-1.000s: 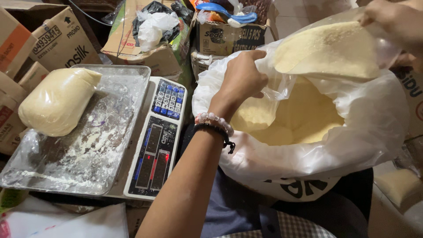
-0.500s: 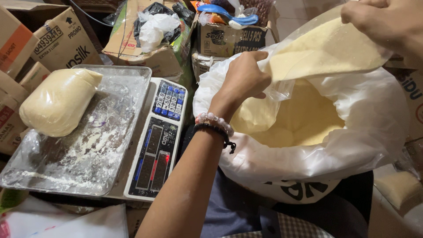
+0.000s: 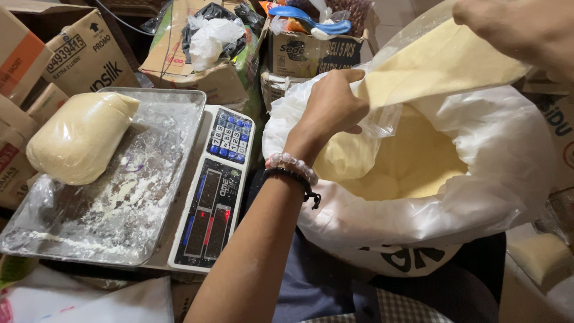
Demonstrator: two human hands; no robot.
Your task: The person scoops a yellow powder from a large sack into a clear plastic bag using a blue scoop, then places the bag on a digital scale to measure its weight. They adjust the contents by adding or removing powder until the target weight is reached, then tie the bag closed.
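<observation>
A big white plastic sack (image 3: 502, 161) holds pale yellow powder (image 3: 412, 161). Above its mouth hangs a small clear bag (image 3: 442, 66) partly filled with the same powder, tilted. My left hand (image 3: 332, 107), with bead and cord bracelets at the wrist, grips the bag's lower left corner at the sack's rim. My right hand (image 3: 517, 30) pinches the bag's upper right end at the top edge of the view.
To the left stands a digital scale (image 3: 215, 191) with a keypad. Its floury metal tray (image 3: 173, 125) carries a filled, closed bag of powder (image 3: 78, 140). Cardboard boxes (image 3: 84, 57) and a box with plastic bags (image 3: 206, 57) crowd the back.
My right hand has lifted the small bag's right end higher and a little left, tilting the bag more steeply. My left hand has stayed at the sack's rim.
</observation>
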